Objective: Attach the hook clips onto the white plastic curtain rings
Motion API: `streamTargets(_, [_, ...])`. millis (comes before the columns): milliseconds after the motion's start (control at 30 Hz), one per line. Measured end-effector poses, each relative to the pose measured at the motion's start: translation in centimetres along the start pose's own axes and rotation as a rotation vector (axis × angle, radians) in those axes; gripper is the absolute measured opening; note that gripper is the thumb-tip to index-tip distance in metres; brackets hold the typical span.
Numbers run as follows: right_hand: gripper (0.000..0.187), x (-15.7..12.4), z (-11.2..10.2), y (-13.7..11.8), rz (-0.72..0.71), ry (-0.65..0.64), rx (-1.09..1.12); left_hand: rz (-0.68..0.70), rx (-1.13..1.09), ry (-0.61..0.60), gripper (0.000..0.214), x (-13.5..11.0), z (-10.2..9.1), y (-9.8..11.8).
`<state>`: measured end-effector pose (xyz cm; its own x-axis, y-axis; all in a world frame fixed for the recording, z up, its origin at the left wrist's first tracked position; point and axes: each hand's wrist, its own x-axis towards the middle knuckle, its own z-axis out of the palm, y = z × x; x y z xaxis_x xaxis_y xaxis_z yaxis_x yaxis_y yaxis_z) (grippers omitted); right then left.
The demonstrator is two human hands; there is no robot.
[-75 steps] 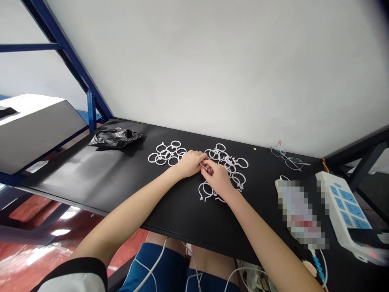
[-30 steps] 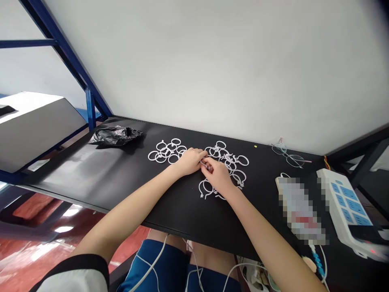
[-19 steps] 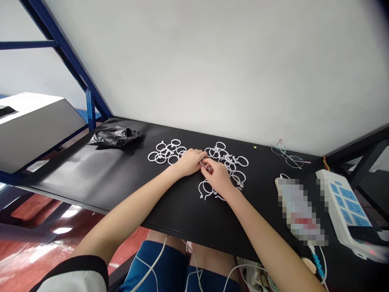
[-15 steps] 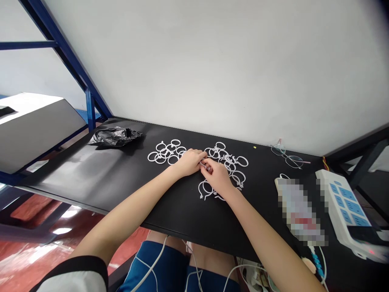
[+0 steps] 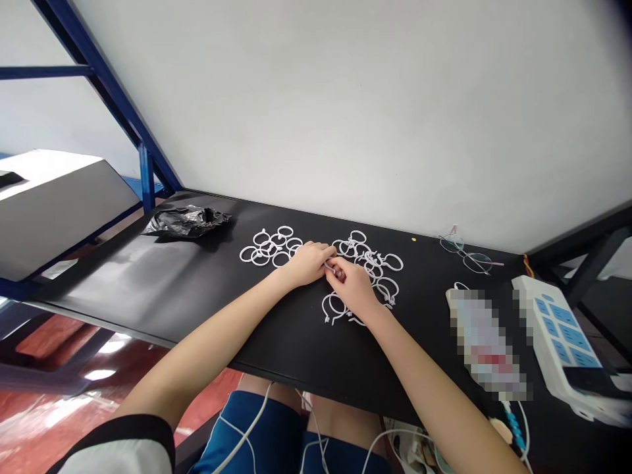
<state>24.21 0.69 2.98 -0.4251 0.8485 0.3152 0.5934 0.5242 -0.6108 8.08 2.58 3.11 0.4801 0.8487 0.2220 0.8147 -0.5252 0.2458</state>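
My left hand [image 5: 312, 262] and my right hand [image 5: 351, 282] meet over the middle of the black table. Between their fingertips is a white plastic ring, mostly hidden by the fingers; only a short piece of its band shows at the right fingers. Left of my hands lies a group of white rings [image 5: 261, 259] that look closed into circles. On the right, partly behind my right hand, is a looser pile of similar rings [image 5: 394, 262], several with their ends apart. A few more open rings [image 5: 326, 308] lie just below my right hand.
A crumpled black plastic bag [image 5: 187, 222] lies at the table's [image 5: 148, 289] far left. At the right are eyeglasses [image 5: 464, 252], a blurred-out phone [image 5: 488, 349] on a cable and a white power strip [image 5: 557, 342]. A white wall stands behind.
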Motion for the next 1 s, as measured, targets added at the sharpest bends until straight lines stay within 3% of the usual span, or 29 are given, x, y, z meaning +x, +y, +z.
streamTargets(1000, [0.013, 0.10, -0.21, -0.23, 0.001, -0.013, 0.024, 0.002, 0.015, -0.006, 0.011, 0.06, -0.17, 0.10])
